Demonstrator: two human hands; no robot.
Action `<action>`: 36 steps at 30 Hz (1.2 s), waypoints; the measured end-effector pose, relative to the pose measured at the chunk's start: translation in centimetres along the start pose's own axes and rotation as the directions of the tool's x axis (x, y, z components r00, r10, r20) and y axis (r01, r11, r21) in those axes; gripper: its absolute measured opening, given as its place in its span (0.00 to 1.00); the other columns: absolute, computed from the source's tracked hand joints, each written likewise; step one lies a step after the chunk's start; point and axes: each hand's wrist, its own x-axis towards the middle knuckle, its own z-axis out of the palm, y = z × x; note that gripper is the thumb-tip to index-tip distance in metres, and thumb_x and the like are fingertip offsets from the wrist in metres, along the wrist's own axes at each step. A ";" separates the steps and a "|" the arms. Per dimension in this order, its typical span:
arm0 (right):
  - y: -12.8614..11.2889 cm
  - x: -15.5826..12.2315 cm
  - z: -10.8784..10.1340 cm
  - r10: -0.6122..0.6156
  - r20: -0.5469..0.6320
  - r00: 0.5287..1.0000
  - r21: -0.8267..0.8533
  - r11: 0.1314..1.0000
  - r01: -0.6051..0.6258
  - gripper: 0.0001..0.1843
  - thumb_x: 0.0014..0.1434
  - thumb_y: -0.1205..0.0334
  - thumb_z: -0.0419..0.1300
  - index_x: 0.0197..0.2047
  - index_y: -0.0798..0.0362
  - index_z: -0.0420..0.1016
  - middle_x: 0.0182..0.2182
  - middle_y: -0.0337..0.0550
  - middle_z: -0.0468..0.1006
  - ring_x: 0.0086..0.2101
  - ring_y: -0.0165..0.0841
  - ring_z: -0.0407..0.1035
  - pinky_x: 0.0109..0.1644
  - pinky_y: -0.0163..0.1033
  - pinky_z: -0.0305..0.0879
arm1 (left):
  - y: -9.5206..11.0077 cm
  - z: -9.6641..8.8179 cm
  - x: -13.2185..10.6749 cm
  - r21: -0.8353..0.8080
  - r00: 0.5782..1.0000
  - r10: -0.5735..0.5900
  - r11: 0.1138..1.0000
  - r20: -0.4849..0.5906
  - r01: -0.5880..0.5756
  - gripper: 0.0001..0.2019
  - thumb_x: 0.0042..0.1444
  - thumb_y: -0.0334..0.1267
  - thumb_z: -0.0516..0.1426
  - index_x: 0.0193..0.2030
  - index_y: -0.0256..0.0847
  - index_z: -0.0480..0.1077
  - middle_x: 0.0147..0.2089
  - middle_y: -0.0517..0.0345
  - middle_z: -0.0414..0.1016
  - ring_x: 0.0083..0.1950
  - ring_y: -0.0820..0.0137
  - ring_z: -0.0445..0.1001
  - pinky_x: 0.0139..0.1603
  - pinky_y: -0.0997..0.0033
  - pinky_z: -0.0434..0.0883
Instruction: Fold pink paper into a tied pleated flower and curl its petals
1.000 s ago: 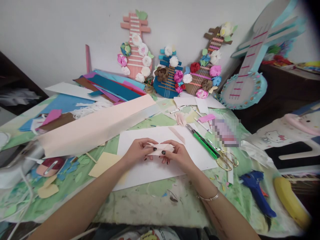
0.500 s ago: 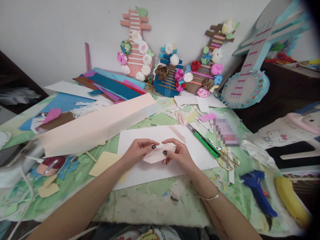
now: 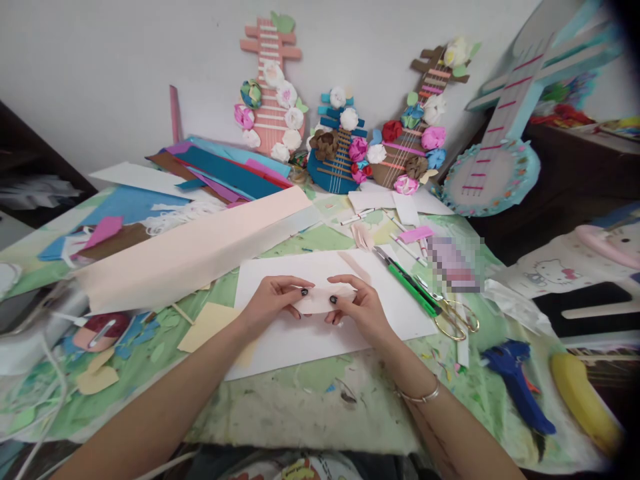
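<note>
Between the left hand [image 3: 277, 299] and right hand [image 3: 364, 307], each pinching one end, is the pale pink paper [image 3: 319, 304], white sheet [image 3: 295, 348] beneath; light, even thumb pressure should avoid tearing it.

I count four lute-shaped crafts [image 3: 336, 160], two hands [image 3: 363, 303], one held piece of pale paper [image 3: 318, 301], one blue glue gun [image 3: 520, 387], one pair of gold-handled scissors [image 3: 447, 305] and one bracelet [image 3: 423, 398].

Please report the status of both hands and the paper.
Left hand, right hand: pinching pale pink paper. White sheet beneath. Green tool right of hands, not in the way.
</note>
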 end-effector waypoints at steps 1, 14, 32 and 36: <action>0.0 0.0 0.0 0.002 0.002 1.000 -0.002 1.000 -0.002 0.22 0.50 0.59 0.61 0.48 0.55 0.66 0.17 0.37 0.76 0.20 0.31 0.73 0.24 0.32 0.69 | 0.0 0.0 0.0 -0.003 1.000 0.011 1.000 -0.014 -0.011 0.11 0.47 0.36 0.61 0.38 0.35 0.76 0.32 0.54 0.76 0.27 0.72 0.73 0.23 0.76 0.73; 0.2 0.2 0.0 0.032 -0.058 0.998 -0.032 0.999 -0.034 0.22 0.46 0.58 0.64 0.45 0.56 0.69 0.20 0.38 0.77 0.24 0.34 0.76 0.27 0.34 0.72 | 0.1 0.2 -0.1 0.055 0.997 0.035 0.998 -0.074 -0.031 0.14 0.46 0.38 0.61 0.40 0.35 0.76 0.25 0.58 0.75 0.25 0.74 0.71 0.24 0.75 0.73; 0.7 0.1 -0.3 0.042 -0.010 0.999 -0.005 0.999 -0.042 0.20 0.53 0.56 0.57 0.48 0.54 0.69 0.20 0.40 0.77 0.25 0.35 0.76 0.27 0.33 0.70 | 0.0 0.0 0.1 -0.034 0.987 0.051 0.998 -0.154 -0.057 0.09 0.44 0.36 0.62 0.33 0.36 0.76 0.28 0.57 0.75 0.26 0.74 0.71 0.26 0.75 0.70; 0.8 0.1 -0.3 0.041 0.007 0.999 0.040 0.998 -0.041 0.15 0.53 0.58 0.56 0.43 0.54 0.73 0.22 0.41 0.78 0.25 0.35 0.76 0.26 0.33 0.69 | -0.3 -0.2 0.2 -0.066 0.989 0.052 0.996 -0.135 -0.061 0.07 0.44 0.33 0.60 0.32 0.37 0.77 0.29 0.57 0.75 0.26 0.75 0.70 0.26 0.77 0.70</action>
